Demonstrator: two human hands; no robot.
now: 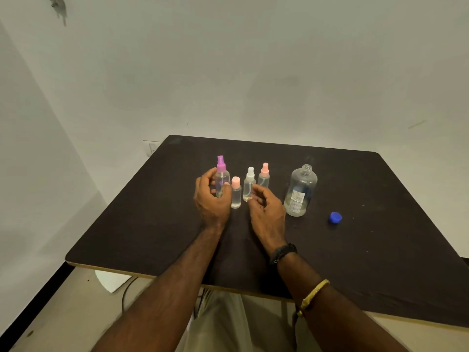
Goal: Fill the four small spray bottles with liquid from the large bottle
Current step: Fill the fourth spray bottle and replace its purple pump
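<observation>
Four small clear bottles stand in a row on the dark table [152, 224]. My left hand [212, 199] curls around the purple-topped spray bottle [221, 171], thumb on its front. Next to it stands a pink-capped bottle [236, 193], then a white-topped spray bottle [249, 181] and a pink-topped spray bottle [264, 176] behind it. My right hand [267, 214] hovers with loosely spread fingers, its fingertips at the white-topped bottle's lower right side; I cannot tell if they touch. The large clear bottle [300, 191] stands uncapped to the right, holding a little liquid.
The large bottle's blue cap [335, 217] lies on the table to its right. Pale walls close in behind and to the left. A wall socket [152, 148] sits by the table's far left corner. A cable and a white object [111, 282] lie on the floor.
</observation>
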